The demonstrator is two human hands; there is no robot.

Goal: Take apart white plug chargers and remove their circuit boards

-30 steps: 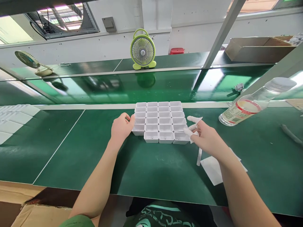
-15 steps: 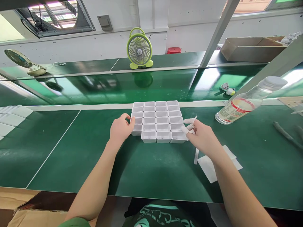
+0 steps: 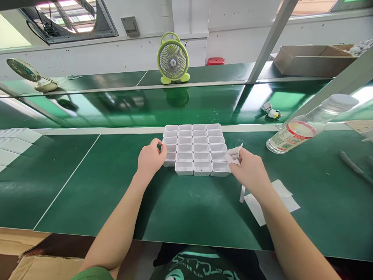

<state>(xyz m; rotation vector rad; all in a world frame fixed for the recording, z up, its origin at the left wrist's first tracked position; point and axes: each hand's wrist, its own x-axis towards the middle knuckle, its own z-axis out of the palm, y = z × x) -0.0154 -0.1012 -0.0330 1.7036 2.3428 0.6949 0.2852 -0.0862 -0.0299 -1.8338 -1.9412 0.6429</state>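
Note:
A block of small white open-topped boxes (image 3: 192, 148) stands in rows on the green table; the front row is offset to the right. My left hand (image 3: 150, 157) is at its left side, fingers bent and thumb against the edge of an outer box. Across from it, my right hand (image 3: 250, 167) is closed at the right side of the block. Thin white material (image 3: 234, 153), like paper or film, shows at its fingertips, touching or close to the outer boxes. White paper sheets (image 3: 258, 210) and a narrow white strip (image 3: 242, 193) lie beneath and beside my right forearm.
A clear bottle (image 3: 294, 134) with a label appears tilted at the right. White cartons (image 3: 17, 140) sit at the far left. A green fan (image 3: 173, 60) and a cardboard box (image 3: 314, 64) stand on the back shelf. Small items (image 3: 272, 112) lie below it.
My right fingertips and the white material have drawn slightly together beside the boxes. My left hand keeps its place at the block; the whole view has shifted a little.

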